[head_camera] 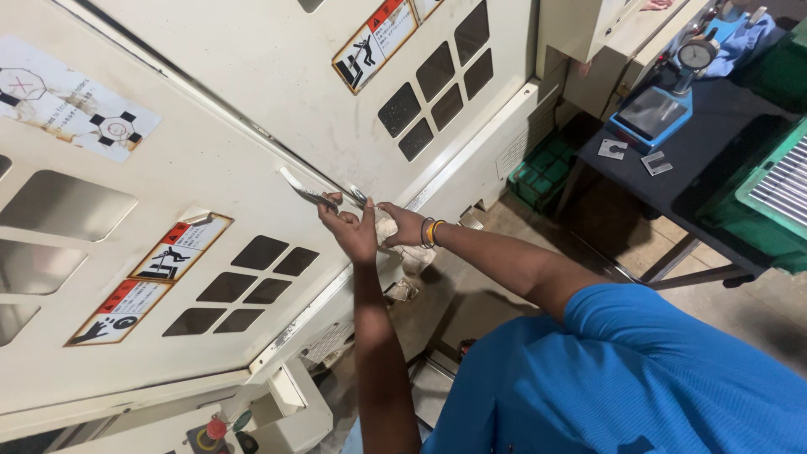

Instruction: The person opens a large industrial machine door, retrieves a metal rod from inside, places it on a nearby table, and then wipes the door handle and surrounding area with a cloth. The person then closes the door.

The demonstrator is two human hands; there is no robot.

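Head view: both hands meet at the machine door's metal handle [307,192], left hand [353,231] curled around its bar for purchase, right hand [403,225] pinching a white rag [387,229] just beside it.

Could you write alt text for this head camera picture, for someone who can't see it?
Seen from above, a person in a blue shirt grips the metal door handle of a cream machine door with the left hand, the right hand beside it holding a white cloth. A dark table with a dial gauge stands at right.

Concrete floor [756,311], seemingly dark worktable [689,160]
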